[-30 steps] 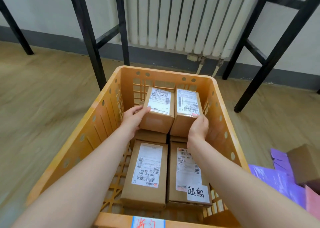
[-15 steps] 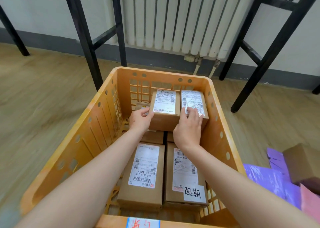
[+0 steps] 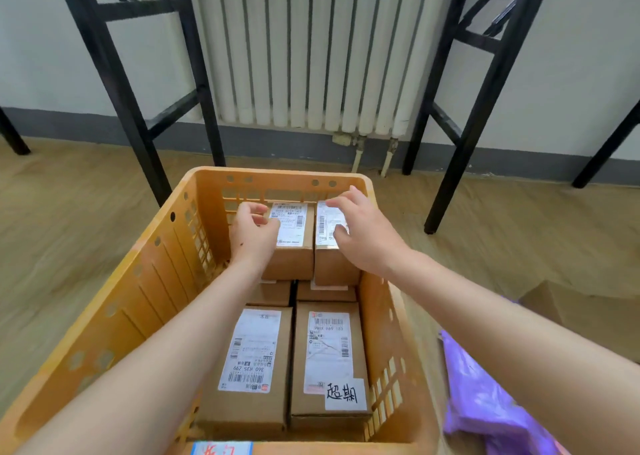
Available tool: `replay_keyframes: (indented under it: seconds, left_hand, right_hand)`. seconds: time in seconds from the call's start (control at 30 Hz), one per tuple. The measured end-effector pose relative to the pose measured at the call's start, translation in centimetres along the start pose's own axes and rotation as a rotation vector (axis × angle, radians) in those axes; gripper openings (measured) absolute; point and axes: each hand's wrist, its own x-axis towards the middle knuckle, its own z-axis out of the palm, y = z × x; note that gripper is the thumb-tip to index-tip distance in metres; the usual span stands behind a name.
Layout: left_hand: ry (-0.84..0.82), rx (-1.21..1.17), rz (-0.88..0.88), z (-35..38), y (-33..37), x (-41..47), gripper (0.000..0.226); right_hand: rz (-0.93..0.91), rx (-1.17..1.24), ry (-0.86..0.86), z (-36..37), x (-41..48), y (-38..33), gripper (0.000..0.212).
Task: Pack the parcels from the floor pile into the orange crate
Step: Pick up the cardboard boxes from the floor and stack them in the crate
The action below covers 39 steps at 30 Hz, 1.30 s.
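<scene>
The orange crate (image 3: 156, 281) stands on the floor in front of me with several brown cardboard parcels inside. Two stacked parcels sit at its far end: the left one (image 3: 291, 247) and the right one (image 3: 329, 260), both with white labels. Two larger parcels lie at the near end, one on the left (image 3: 249, 368) and one on the right (image 3: 329, 361). My left hand (image 3: 252, 236) hovers at the far left parcel's left edge with fingers loosely curled, holding nothing. My right hand (image 3: 360, 233) floats above the far right parcel with fingers spread and relaxed.
A purple mailer bag (image 3: 491, 399) and a brown box (image 3: 581, 312) lie on the floor to the right of the crate. Black table legs (image 3: 131, 108) stand left and right behind it, with a white radiator (image 3: 304, 49) on the wall.
Both hands have let go of the two far parcels and lifted off them; the parcels now rest at the crate's far end. My view has tilted upward.
</scene>
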Motion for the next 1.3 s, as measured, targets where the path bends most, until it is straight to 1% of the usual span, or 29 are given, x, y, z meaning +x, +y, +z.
replay_keyframes:
  seconds: [0.07, 0.13, 0.27, 0.4, 0.5, 0.63, 0.73, 0.83, 0.93, 1.07, 1.13, 1.3]
  left_hand:
    - [-0.045, 0.028, 0.096, 1.5, 2.6, -0.9, 0.014]
    - [-0.110, 0.032, 0.172, 3.6, 5.6, -2.0, 0.008]
    - [-0.283, 0.003, 0.259, 9.6, 11.6, -5.0, 0.008]
    - [-0.450, 0.002, 0.225, 16.7, 15.8, -9.9, 0.008]
    - [-0.522, -0.010, 0.155, 21.6, 17.2, -13.4, 0.007]
    - [-0.544, -0.062, 0.053, 27.0, 16.9, -16.5, 0.009]
    - [-0.567, -0.171, -0.103, 30.0, 15.0, -18.5, 0.015]
    - [-0.620, -0.147, -0.194, 32.1, 12.4, -20.1, 0.017]
    - [-0.651, -0.117, -0.245, 33.9, 10.4, -21.0, 0.014]
    - [-0.721, -0.071, -0.256, 35.9, 9.4, -21.8, 0.012]
    - [-0.758, -0.059, -0.259, 36.8, 8.8, -22.4, 0.013]
    - [-0.831, -0.032, -0.229, 38.8, 7.1, -23.6, 0.018]
  right_hand:
    - [-0.020, -0.026, 0.055, -2.4, -0.7, 1.3, 0.042]
    - [-0.003, -0.047, 0.091, -5.0, -1.7, 3.0, 0.039]
    - [0.096, -0.046, 0.117, -9.5, -4.2, 8.2, 0.036]
    - [0.273, -0.030, 0.113, -12.0, -6.0, 13.7, 0.038]
    - [0.328, -0.038, 0.105, -13.7, -7.1, 17.1, 0.034]
    - [0.426, -0.037, 0.087, -14.3, -9.7, 22.1, 0.033]
    - [0.528, -0.055, 0.005, -13.4, -12.3, 26.1, 0.040]
    - [0.639, -0.073, -0.084, -12.7, -14.8, 30.2, 0.042]
    - [0.740, -0.079, -0.122, -12.3, -16.9, 33.4, 0.042]
    - [0.905, -0.031, -0.166, -11.1, -19.0, 35.8, 0.051]
    - [0.951, -0.029, -0.172, -10.1, -19.3, 36.5, 0.058]
    - [1.043, -0.023, -0.068, -8.3, -18.6, 37.4, 0.096]
